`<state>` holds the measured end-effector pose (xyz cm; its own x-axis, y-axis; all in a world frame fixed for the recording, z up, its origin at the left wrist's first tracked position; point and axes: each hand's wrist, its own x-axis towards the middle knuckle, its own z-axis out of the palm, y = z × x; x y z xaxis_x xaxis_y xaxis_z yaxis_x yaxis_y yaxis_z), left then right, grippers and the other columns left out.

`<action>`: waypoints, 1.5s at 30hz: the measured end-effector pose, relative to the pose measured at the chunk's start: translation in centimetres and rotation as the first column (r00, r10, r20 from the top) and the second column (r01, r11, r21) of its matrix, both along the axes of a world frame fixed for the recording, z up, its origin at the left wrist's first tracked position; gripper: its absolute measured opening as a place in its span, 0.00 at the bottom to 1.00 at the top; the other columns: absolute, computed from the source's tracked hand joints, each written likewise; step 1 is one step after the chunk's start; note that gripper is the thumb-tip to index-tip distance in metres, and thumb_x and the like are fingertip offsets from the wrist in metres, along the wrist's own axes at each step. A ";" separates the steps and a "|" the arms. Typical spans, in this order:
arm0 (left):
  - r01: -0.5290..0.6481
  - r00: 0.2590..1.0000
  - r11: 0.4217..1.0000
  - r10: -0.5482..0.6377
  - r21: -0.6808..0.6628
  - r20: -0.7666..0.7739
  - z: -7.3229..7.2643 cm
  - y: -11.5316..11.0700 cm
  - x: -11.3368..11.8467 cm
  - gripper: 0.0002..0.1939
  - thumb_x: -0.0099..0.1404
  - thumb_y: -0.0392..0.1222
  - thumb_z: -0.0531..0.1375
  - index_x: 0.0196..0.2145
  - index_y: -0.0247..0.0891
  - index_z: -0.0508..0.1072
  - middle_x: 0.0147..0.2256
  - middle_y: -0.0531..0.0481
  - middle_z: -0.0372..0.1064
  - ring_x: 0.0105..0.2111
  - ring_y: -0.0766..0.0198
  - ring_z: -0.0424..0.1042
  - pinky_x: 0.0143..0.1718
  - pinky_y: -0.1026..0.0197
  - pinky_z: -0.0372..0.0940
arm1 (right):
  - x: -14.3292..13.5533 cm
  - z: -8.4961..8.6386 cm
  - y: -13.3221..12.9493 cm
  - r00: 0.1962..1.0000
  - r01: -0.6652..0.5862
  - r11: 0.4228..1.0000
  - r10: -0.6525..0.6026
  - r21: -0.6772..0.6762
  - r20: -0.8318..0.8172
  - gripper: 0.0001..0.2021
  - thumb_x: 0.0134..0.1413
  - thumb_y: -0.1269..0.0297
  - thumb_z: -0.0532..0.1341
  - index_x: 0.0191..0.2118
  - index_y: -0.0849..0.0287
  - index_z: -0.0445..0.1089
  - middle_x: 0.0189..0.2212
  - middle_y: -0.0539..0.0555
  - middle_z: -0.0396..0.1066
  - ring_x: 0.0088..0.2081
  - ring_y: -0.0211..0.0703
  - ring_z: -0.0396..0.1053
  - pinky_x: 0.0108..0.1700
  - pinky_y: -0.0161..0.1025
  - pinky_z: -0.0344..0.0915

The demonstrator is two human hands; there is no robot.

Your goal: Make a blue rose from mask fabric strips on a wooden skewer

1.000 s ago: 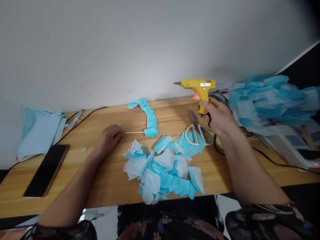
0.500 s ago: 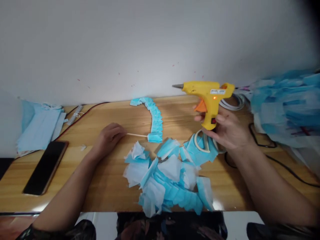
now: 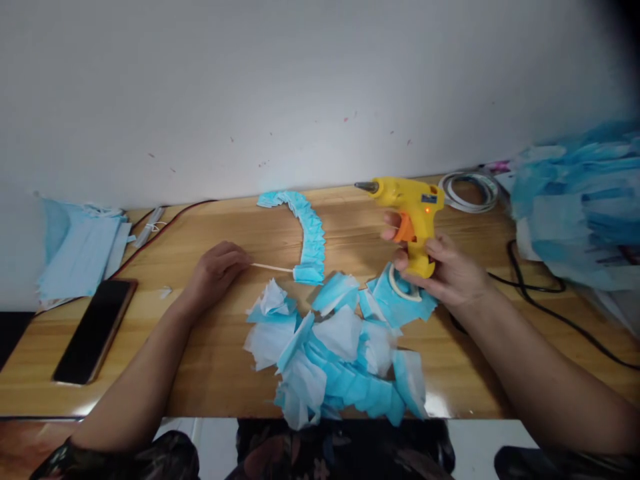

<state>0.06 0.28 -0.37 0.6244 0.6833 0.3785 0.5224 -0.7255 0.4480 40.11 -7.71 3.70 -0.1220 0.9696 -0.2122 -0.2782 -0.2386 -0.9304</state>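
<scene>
My left hand (image 3: 217, 270) rests on the table with its fingers closed on one end of a thin pale cord (image 3: 273, 268). The cord's other end meets a curved strip of pleated blue fabric (image 3: 313, 237) lying on the wood. Raised over the table, my right hand (image 3: 450, 267) grips a yellow hot glue gun (image 3: 420, 207) by its handle. Its metal nozzle points left and a small orange light glows on its side. Fingers lie by the orange trigger; whether they press it, I cannot tell. Below, blue and white fabric pieces (image 3: 340, 360) lie in a loose heap.
Folded face masks (image 3: 80, 250) and a black phone (image 3: 95, 331) lie at the left. Behind my right hand sits a white coil (image 3: 470, 193). Black cable (image 3: 540, 303) runs along the right, near a pile of blue fabric (image 3: 580, 207). A cream ring (image 3: 403, 287) lies under the gun.
My right hand has lowered the glue gun slightly and turned it, bringing it nearer the table. My left hand has stayed in place, still holding the cord.
</scene>
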 end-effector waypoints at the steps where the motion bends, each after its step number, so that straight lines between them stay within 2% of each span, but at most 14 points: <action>1: -0.001 1.000 1.000 0.001 -0.003 0.002 0.0 0.0 0.0 0.09 0.73 0.36 0.59 0.36 0.37 0.77 0.35 0.49 0.74 0.36 0.64 0.74 0.38 0.63 0.68 | 0.0 -0.1 0.0 1.000 -0.019 1.000 0.019 -0.005 0.003 0.27 0.40 0.47 0.72 0.48 0.51 0.76 0.44 0.58 0.80 0.22 0.38 0.68 0.14 0.33 0.43; 6: 0.000 1.000 1.000 0.000 -0.010 0.017 0.0 0.1 -0.1 0.08 0.73 0.36 0.59 0.36 0.38 0.77 0.35 0.49 0.74 0.35 0.64 0.73 0.37 0.63 0.67 | -0.1 -0.2 -0.2 0.999 -0.049 0.999 0.049 0.000 0.017 0.27 0.41 0.47 0.71 0.49 0.48 0.75 0.52 0.59 0.78 0.37 0.53 0.80 0.14 0.30 0.49; 9: 0.003 1.000 1.000 -0.003 -0.021 0.013 0.0 0.2 -0.2 0.08 0.73 0.36 0.59 0.36 0.38 0.77 0.35 0.49 0.74 0.36 0.64 0.73 0.38 0.63 0.67 | -0.1 -0.1 -0.2 0.999 -0.049 0.998 0.048 0.029 0.022 0.27 0.44 0.50 0.70 0.53 0.45 0.74 0.60 0.58 0.74 0.50 0.61 0.79 0.14 0.29 0.51; 15: -0.025 1.000 0.999 0.025 -0.028 -0.006 -0.4 0.6 -0.8 0.09 0.74 0.38 0.58 0.36 0.38 0.77 0.36 0.48 0.74 0.37 0.62 0.73 0.39 0.60 0.67 | -0.5 -0.2 -0.3 0.999 -0.041 0.993 0.041 0.114 0.001 0.23 0.47 0.58 0.72 0.52 0.45 0.74 0.65 0.54 0.69 0.57 0.58 0.75 0.17 0.28 0.60; 17: -0.027 1.000 1.000 0.027 -0.012 -0.006 -0.6 0.7 -0.9 0.09 0.74 0.39 0.58 0.36 0.39 0.77 0.36 0.48 0.75 0.37 0.61 0.73 0.39 0.59 0.68 | -0.8 -0.1 -0.3 1.000 -0.007 0.990 0.006 0.138 0.009 0.19 0.48 0.58 0.72 0.48 0.48 0.75 0.61 0.55 0.73 0.55 0.54 0.76 0.22 0.30 0.68; 19: -0.023 1.000 1.000 0.023 0.012 0.002 -0.7 0.8 -0.9 0.09 0.74 0.39 0.59 0.35 0.40 0.77 0.36 0.47 0.75 0.37 0.60 0.73 0.40 0.58 0.68 | -0.9 0.0 -0.3 0.999 0.025 0.991 -0.027 0.133 0.019 0.18 0.48 0.54 0.72 0.46 0.51 0.75 0.54 0.56 0.78 0.48 0.51 0.78 0.28 0.34 0.74; 21: -0.018 1.000 0.999 0.018 0.030 0.006 -0.8 0.9 -1.0 0.09 0.74 0.39 0.59 0.36 0.40 0.77 0.36 0.47 0.75 0.38 0.60 0.73 0.40 0.57 0.69 | -0.9 0.0 -0.3 0.997 0.021 0.994 -0.028 0.105 0.069 0.19 0.49 0.50 0.72 0.45 0.53 0.76 0.47 0.56 0.81 0.34 0.44 0.78 0.27 0.36 0.74; 23: -0.016 1.000 0.999 0.015 0.042 0.005 -0.8 1.0 -1.0 0.08 0.74 0.39 0.59 0.36 0.39 0.77 0.36 0.47 0.75 0.38 0.60 0.73 0.40 0.58 0.68 | -0.9 -0.1 -0.3 0.986 -0.037 0.995 0.022 0.091 0.167 0.19 0.52 0.49 0.70 0.45 0.55 0.77 0.46 0.57 0.82 0.25 0.39 0.72 0.24 0.37 0.70; 25: -0.012 1.000 0.999 0.013 0.046 -0.002 -0.8 1.0 -1.0 0.09 0.74 0.39 0.60 0.36 0.38 0.78 0.36 0.47 0.75 0.38 0.60 0.73 0.40 0.58 0.68 | -0.9 -0.3 -0.4 0.960 -0.110 0.989 0.081 0.098 0.267 0.18 0.54 0.49 0.69 0.46 0.54 0.77 0.49 0.57 0.81 0.27 0.40 0.73 0.24 0.37 0.69; 28: -0.011 1.000 0.999 0.010 0.040 0.006 -0.8 1.1 -1.0 0.09 0.73 0.40 0.60 0.36 0.38 0.78 0.36 0.47 0.75 0.38 0.61 0.73 0.40 0.58 0.68 | -1.4 -0.5 -0.7 0.929 -0.162 0.982 0.119 0.098 0.352 0.17 0.57 0.51 0.68 0.47 0.54 0.76 0.51 0.58 0.79 0.41 0.48 0.77 0.27 0.36 0.69; 30: -0.005 1.000 0.999 0.004 0.032 0.015 -0.8 1.2 -1.0 0.09 0.73 0.40 0.61 0.35 0.38 0.79 0.36 0.48 0.76 0.37 0.61 0.73 0.40 0.59 0.68 | -1.7 -0.5 -0.8 0.915 -0.160 0.985 0.123 0.066 0.385 0.17 0.58 0.49 0.67 0.47 0.55 0.74 0.48 0.59 0.79 0.45 0.50 0.77 0.28 0.35 0.69; 35: -0.026 0.999 1.000 0.026 -0.006 0.032 -1.0 1.3 -1.1 0.10 0.72 0.42 0.61 0.34 0.40 0.80 0.35 0.47 0.76 0.37 0.61 0.73 0.40 0.58 0.69 | -2.1 -0.5 -0.7 0.894 -0.173 0.985 0.146 0.026 0.423 0.22 0.59 0.40 0.64 0.44 0.55 0.74 0.36 0.57 0.78 0.39 0.47 0.76 0.26 0.35 0.67; 39: -0.027 0.999 0.999 0.028 -0.020 0.046 -1.3 1.4 -1.2 0.10 0.71 0.44 0.62 0.34 0.41 0.81 0.35 0.47 0.76 0.36 0.60 0.74 0.38 0.58 0.69 | -2.1 -0.5 -0.6 0.876 -0.234 0.972 0.194 0.037 0.442 0.23 0.60 0.37 0.61 0.39 0.54 0.75 0.32 0.56 0.76 0.34 0.45 0.73 0.25 0.36 0.67; 45: -0.034 0.999 0.999 0.035 -0.035 0.040 -1.4 1.5 -1.4 0.10 0.71 0.44 0.62 0.34 0.41 0.82 0.36 0.45 0.76 0.37 0.59 0.74 0.39 0.57 0.68 | -2.3 -1.0 -0.5 0.841 -0.285 0.957 0.224 0.050 0.493 0.25 0.60 0.35 0.60 0.39 0.55 0.75 0.29 0.54 0.71 0.31 0.43 0.70 0.26 0.37 0.66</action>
